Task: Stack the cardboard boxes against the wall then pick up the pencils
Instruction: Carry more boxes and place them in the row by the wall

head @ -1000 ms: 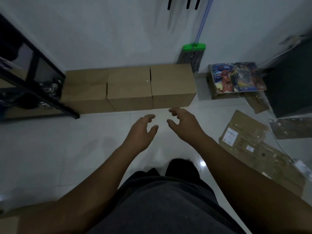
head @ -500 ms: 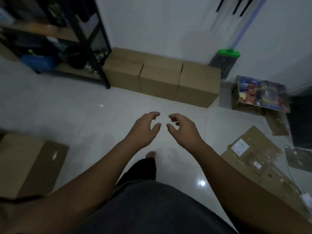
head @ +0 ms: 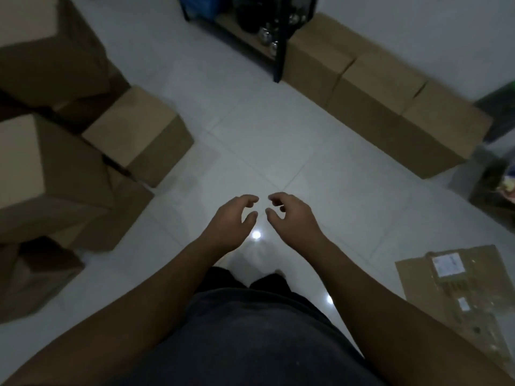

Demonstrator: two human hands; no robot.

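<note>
Unstacked boxes (head: 133, 135) newly in view, well apart from left hand (head: 230, 222), right hand (head: 294, 218), fingers (head: 248, 199) slack, empty.

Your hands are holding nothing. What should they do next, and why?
Probably reach left for the small box. Both the left hand and right hand are empty, three boxes already line the wall, and this one sits loose.
</note>
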